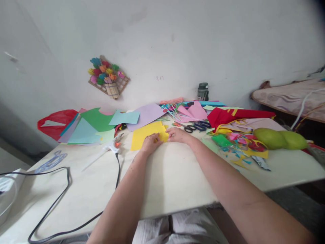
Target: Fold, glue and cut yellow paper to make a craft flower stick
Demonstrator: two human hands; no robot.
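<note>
A sheet of yellow paper (139,137) lies on the table in front of me, its right edge cut unevenly. My left hand (150,144) rests on the lower part of the sheet with curled fingers, and what is under the fingertips is hidden. At the right edge, my right hand (177,135) has thumb and fingers closed together on the paper. Just beyond the right hand lie black-handled scissors (189,128) and a second dark-handled pair (201,125). To the left of the sheet is a white glue gun (111,146) with a black cord.
Coloured paper sheets (83,130) spread at the back left. Paper scraps (238,145), red cloth (228,117) and green pear-like shapes (279,138) lie at the right. A dark bottle (202,91) stands by the wall. The black cord (68,179) loops across the table's left side.
</note>
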